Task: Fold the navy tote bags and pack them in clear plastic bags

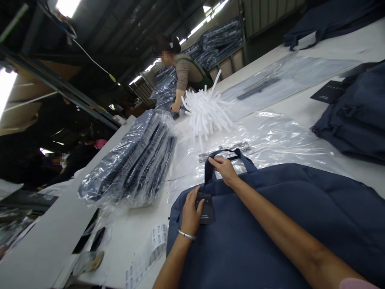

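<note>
Handling of one navy bag [252,245] in progress. It lies at the near edge of the surface [140,222], in front of the person. Right hand [224,170]: pinches the carry handle [208,173] and holds it raised off the top seam. Left hand [190,210]: fingers and thumb loosely parted over the left edge of the black hang tag [208,214]; whether it grips the card, I cannot tell.

Progress, as judged from here: tag is on the bag and the bag looks filled out; no plastic covers it. By comparison, the stack of bags [129,160] to the left is already in clear film, so this one appears unwrapped as yet. The tagged bag [357,116] at right also lies bare.

Surface: white. Clear plastic sleeves [279,140] spread just beyond the bag; past them, a heap of white strips [207,114]. Curled label strip [159,237] near the left forearm.

Room: dim, bright ceiling lights [67,6]. A co-worker [191,72] in a green apron leans across the far side, one arm reaching down. Wrapped goods [222,42] are piled behind.
</note>
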A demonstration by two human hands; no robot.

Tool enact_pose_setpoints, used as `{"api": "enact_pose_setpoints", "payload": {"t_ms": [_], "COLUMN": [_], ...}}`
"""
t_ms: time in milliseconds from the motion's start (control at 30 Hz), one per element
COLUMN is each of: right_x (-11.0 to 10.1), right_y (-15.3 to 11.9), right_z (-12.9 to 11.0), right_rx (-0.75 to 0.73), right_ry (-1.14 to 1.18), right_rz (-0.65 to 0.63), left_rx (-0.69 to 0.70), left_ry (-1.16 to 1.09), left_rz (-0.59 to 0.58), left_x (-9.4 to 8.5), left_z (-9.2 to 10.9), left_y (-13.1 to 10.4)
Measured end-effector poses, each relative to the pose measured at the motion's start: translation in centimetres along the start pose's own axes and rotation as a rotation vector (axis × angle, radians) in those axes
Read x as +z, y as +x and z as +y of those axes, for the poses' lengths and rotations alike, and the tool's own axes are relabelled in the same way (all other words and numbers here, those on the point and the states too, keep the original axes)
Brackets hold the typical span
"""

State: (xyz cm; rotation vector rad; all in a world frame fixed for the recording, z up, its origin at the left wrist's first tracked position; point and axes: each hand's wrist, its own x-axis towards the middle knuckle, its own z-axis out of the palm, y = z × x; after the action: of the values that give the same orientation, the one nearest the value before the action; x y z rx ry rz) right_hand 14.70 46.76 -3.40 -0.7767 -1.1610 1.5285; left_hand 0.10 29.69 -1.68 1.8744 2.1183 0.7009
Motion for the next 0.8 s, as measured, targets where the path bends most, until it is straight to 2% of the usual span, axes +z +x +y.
{"api": "enact_pose_setpoints", "payload": {"t_ms": [67,133,300,400,467,567,633,733,800], "right_x": [0.2,-0.2,-3.3,-4.5,-4.6,-4.4,-4.4,-4.4,-4.3], "right_y": [-0.3,-0.6,-1.4,-0.4,1.2,3.7,4.7,5.0,4.9], "right_z": [-0.3,-0.7,-2.5,-3.9,-4.4,-4.0,-3.4,-2.9,-3.3], "right_rx": [-0.02,-0.044,-0.139,-0.241,-0.272,-0.216,-0.154,-0.093,-0.079], "right_ry": [-0.058,-0.161,-0.585,-0.864,-1.04,-1.278,-1.405,-1.549,-1.613], "right_rz": [-0.035,-0.068,-0.07,-0.067,-0.146,-0.308,-0.393,-0.473,-0.511], "left_rx": [0.015,0.021,0.052,0.103,0.155,0.235,0.232,0.189,0.171], "left_ry": [0.04,0.085,0.245,0.387,0.412,0.387,0.371,0.362,0.355], "left_rz": [0.08,0.104,0.17,0.234,0.218,0.162,0.167,0.185,0.18], "left_x": [0.7,1.0,1.7,2.3,2.7,3.4,3.8,4.3,4.4], "left_z": [-0.3,-0.5,-0.1,0.2,0.4,0.9,1.4,2.0,2.1], "left_y": [-0.7,-1.1,-2.4,-3.2,-3.7,-4.6,-5.1,-5.9,-6.1]}}
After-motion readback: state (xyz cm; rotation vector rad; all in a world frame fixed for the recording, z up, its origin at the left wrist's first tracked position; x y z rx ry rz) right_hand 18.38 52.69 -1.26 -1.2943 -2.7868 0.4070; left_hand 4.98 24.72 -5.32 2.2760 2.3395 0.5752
